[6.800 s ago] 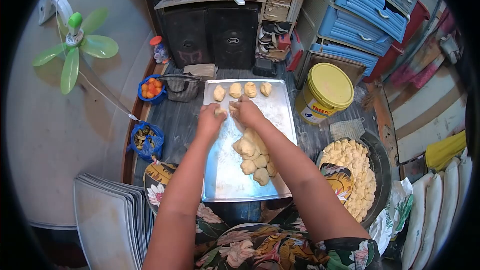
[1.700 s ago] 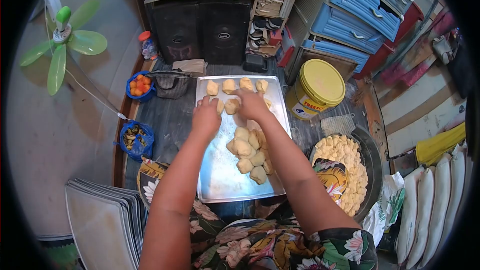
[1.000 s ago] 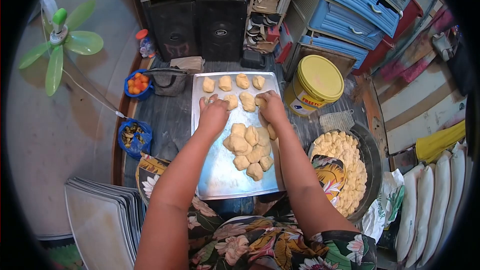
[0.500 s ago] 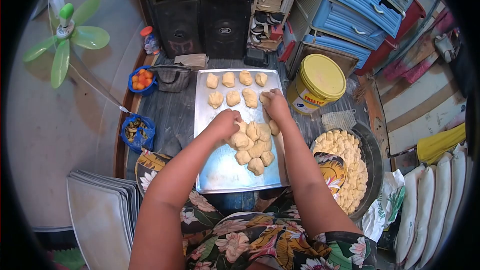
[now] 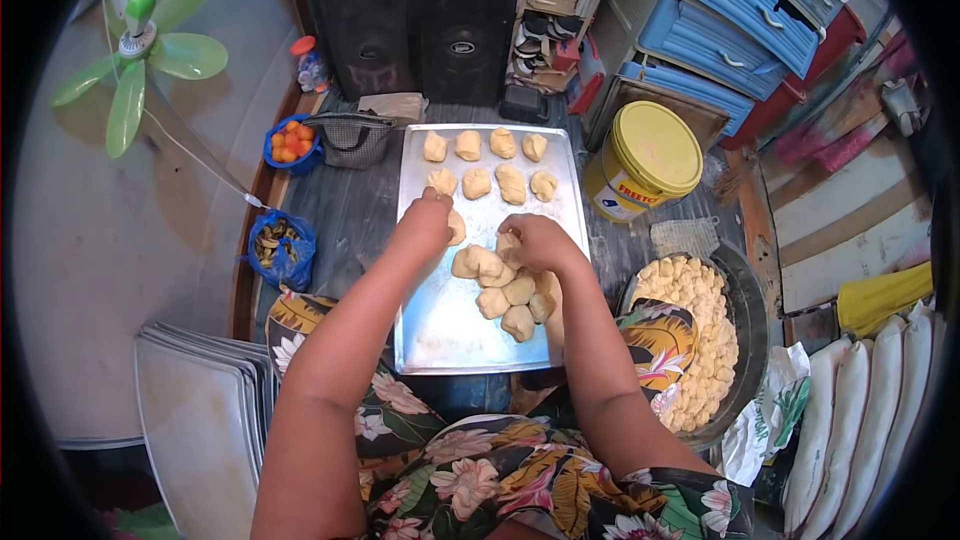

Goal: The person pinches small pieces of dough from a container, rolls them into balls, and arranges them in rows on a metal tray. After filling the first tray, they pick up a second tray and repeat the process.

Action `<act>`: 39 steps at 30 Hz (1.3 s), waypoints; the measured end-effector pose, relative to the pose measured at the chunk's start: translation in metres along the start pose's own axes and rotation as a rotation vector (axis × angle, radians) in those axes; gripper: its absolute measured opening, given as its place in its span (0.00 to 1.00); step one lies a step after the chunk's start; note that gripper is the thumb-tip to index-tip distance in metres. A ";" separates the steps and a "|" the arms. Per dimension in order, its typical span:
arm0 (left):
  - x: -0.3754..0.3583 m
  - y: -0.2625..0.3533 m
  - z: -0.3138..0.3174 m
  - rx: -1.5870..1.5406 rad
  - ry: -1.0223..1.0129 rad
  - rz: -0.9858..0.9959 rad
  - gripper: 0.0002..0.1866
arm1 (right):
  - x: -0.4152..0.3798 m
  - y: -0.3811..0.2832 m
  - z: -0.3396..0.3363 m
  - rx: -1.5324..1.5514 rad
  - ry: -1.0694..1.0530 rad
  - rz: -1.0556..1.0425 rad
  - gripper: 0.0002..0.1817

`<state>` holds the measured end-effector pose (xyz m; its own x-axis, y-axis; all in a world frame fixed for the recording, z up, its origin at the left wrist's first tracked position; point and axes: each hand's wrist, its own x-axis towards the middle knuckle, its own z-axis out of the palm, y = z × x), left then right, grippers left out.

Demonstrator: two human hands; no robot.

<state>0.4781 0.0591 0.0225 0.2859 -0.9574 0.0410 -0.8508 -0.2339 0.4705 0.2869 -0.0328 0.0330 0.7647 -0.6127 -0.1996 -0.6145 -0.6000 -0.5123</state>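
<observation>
A metal baking tray lies in front of me with two rows of separate dough pieces across its far half. My left hand is closed at the tray's left side, just below the second row, around a dough piece that shows at its right edge. Over the top of a loose dough pile, my right hand curls its fingers on another dough piece. The fingertips of both hands are partly hidden.
A dark round basin full of dough pieces sits by my right knee. Beyond it stands a yellow bucket. Stacked trays lean at my left, near a blue bag and a green fan. Black speakers stand behind.
A dough piece now sits at the right end of the second row, released by my right hand, which has come back to the pile. My left hand has moved up and left with a dough piece.
</observation>
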 end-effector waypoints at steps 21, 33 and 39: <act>-0.005 0.005 0.028 0.060 0.097 0.458 0.18 | 0.000 -0.002 0.004 0.463 0.491 0.020 0.14; -0.009 0.026 0.032 0.075 0.064 0.531 0.19 | -0.030 0.047 0.002 0.007 0.264 0.270 0.25; -0.028 0.056 0.056 0.025 -0.080 0.675 0.21 | -0.012 0.052 0.015 0.211 0.827 0.157 0.17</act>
<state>0.3976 0.0630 -0.0014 -0.3445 -0.9041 0.2527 -0.8415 0.4167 0.3437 0.2485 -0.0486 -0.0037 0.2374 -0.9068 0.3483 -0.5894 -0.4194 -0.6905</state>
